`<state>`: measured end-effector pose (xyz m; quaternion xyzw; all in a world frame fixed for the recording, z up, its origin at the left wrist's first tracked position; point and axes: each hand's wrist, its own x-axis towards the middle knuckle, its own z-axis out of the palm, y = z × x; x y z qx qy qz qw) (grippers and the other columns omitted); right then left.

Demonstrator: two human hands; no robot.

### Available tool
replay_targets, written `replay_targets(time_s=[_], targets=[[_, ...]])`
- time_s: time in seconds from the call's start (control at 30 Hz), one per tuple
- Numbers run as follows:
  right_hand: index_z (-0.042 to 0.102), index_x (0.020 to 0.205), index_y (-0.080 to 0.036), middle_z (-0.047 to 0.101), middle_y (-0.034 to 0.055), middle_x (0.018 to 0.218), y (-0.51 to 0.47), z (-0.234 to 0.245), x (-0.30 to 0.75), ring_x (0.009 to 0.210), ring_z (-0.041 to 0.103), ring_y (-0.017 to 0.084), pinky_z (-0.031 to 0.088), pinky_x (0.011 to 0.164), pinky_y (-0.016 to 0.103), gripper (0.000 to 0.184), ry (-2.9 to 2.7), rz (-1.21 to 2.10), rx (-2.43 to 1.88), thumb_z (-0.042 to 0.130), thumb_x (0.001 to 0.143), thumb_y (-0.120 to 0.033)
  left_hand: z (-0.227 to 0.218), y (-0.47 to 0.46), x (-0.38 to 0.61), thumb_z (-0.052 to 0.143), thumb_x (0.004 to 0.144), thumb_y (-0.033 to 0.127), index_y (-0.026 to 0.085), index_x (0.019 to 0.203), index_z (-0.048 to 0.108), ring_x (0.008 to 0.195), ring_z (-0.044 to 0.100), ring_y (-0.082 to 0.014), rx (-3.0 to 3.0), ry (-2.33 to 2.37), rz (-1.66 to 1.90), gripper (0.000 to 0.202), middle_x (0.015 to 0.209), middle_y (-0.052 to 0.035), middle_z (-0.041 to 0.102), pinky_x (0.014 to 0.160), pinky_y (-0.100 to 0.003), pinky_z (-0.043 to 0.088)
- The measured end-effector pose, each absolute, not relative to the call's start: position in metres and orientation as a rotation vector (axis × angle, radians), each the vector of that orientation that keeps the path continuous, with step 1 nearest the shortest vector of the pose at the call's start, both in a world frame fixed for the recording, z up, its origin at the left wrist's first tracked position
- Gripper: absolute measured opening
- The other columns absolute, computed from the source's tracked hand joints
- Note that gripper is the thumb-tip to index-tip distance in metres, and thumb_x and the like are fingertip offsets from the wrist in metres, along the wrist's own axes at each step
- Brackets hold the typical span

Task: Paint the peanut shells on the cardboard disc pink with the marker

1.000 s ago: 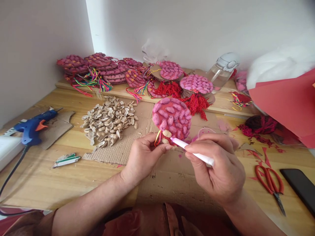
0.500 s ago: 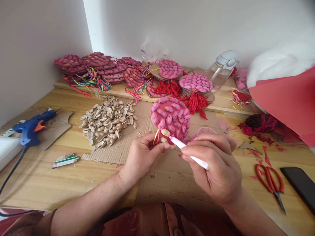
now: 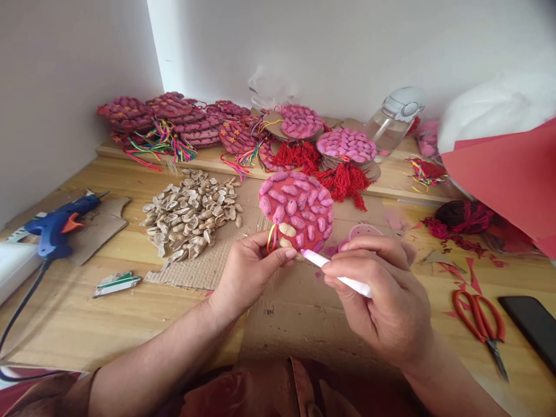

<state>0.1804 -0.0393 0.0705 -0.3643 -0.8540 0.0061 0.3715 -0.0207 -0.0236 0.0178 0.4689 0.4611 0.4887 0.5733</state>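
Observation:
A round red disc (image 3: 297,209) covered in pink-painted peanut shells is pinched at its lower edge by my left hand (image 3: 249,272). Near my thumb, a few shells (image 3: 287,229) on it show bare tan. A yellow and red cord (image 3: 271,238) loops out at the disc's left edge. In my right hand (image 3: 386,295) is a white marker-like pen (image 3: 339,272), gripped between thumb and fingers. Its pink-stained tip points at the disc's lower edge; whether it touches a shell I cannot tell. A small clear pink-stained dish (image 3: 365,230) sits partly hidden behind my right hand.
Loose peanut shells (image 3: 191,214) lie heaped on cardboard (image 3: 191,278). At the left is a blue glue gun (image 3: 54,229) with its cable. Red-handled scissors (image 3: 480,318) and a phone (image 3: 530,324) lie right. Finished-looking tasselled discs (image 3: 204,127) and a bottle (image 3: 393,119) line the back ledge.
The disc has shifted slightly left in my left hand and tilted a little. The pen tip has moved slightly down, from beside the bare shells to the disc's lower edge.

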Motion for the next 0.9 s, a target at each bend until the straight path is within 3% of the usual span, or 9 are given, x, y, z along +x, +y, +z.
replay_targets(time_s=[0.17,0.3,0.47,0.63,0.9], targets=[[0.064,0.101,-0.022,0.072,0.0006,0.089,-0.038,0.070,0.185,0.095,0.061,0.021,0.045,0.089,0.043,0.021,-2.097,0.066,-0.947,0.066,0.085,-0.008,0.017,-0.024,-0.020,0.077,0.083,0.030,0.016,0.080,0.073,0.068,0.056,-0.0118,1.130,1.089,1.145,0.016,0.071,-0.0006,0.067,0.064,-0.023,0.045],[0.065,0.104,-0.023,0.070,0.0032,0.089,-0.037,0.075,0.200,0.092,0.064,0.023,0.050,0.085,0.043,0.025,-1.890,-0.078,-1.079,0.070,0.083,-0.011,0.015,-0.024,-0.021,0.079,0.081,0.030,0.016,0.081,0.074,0.069,0.058,-0.0128,1.085,1.114,1.166,0.015,0.073,-0.0011,0.068,0.066,-0.024,0.047],[0.068,0.098,-0.022,0.070,0.0057,0.087,-0.030,0.079,0.223,0.086,0.062,0.024,0.047,0.083,0.043,0.008,-1.771,-0.300,-1.341,0.065,0.090,-0.023,0.010,-0.022,-0.022,0.082,0.079,0.031,0.019,0.088,0.076,0.072,0.059,-0.0117,0.988,1.107,1.242,0.015,0.080,0.0003,0.070,0.069,-0.023,0.050],[0.070,0.093,-0.023,0.074,0.0039,0.086,-0.023,0.074,0.232,0.086,0.061,0.023,0.044,0.082,0.040,0.011,-1.905,-0.275,-1.482,0.061,0.093,-0.029,0.008,-0.022,-0.023,0.082,0.081,0.031,0.020,0.088,0.075,0.072,0.057,-0.0102,0.990,1.143,1.268,0.015,0.077,0.0020,0.067,0.071,-0.022,0.049],[0.073,0.088,-0.025,0.074,0.0021,0.085,-0.019,0.062,0.234,0.087,0.060,0.024,0.042,0.085,0.040,0.011,-2.119,-0.209,-1.508,0.062,0.090,-0.026,0.009,-0.022,-0.021,0.081,0.081,0.030,0.019,0.088,0.073,0.073,0.057,-0.0101,0.991,1.110,1.254,0.015,0.080,0.0016,0.067,0.070,-0.021,0.048]])
